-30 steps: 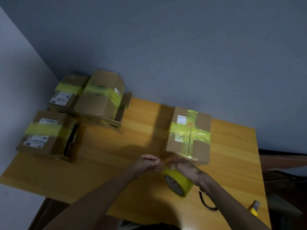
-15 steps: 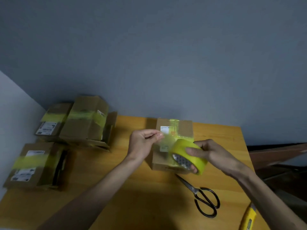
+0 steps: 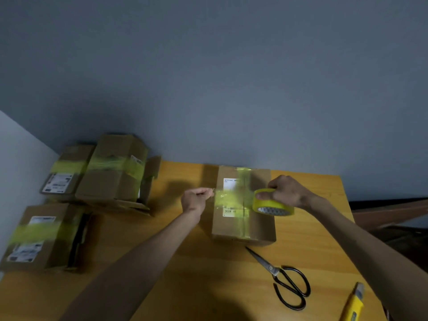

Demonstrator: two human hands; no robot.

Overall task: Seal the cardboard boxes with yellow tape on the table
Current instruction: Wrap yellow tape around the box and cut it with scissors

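Observation:
A cardboard box (image 3: 259, 225) with a cross of yellow tape and white labels lies in the middle of the wooden table (image 3: 208, 274). My right hand (image 3: 287, 191) grips the yellow tape roll (image 3: 272, 202) above the box's right side. My left hand (image 3: 196, 200) pinches the free end of the tape just left of the box. Between the two hands a translucent yellow strip (image 3: 231, 198) stretches across the box top.
Three taped cardboard boxes (image 3: 111, 174) (image 3: 62, 177) (image 3: 39, 235) sit at the table's left against the wall. Black-handled scissors (image 3: 284, 279) lie in front of the middle box. A yellow utility knife (image 3: 353, 304) lies near the table's front right edge.
The hands have drawn apart, left hand leftward and right hand with the roll rightward, so a longer strip of tape now spans the box. The view has tilted upward.

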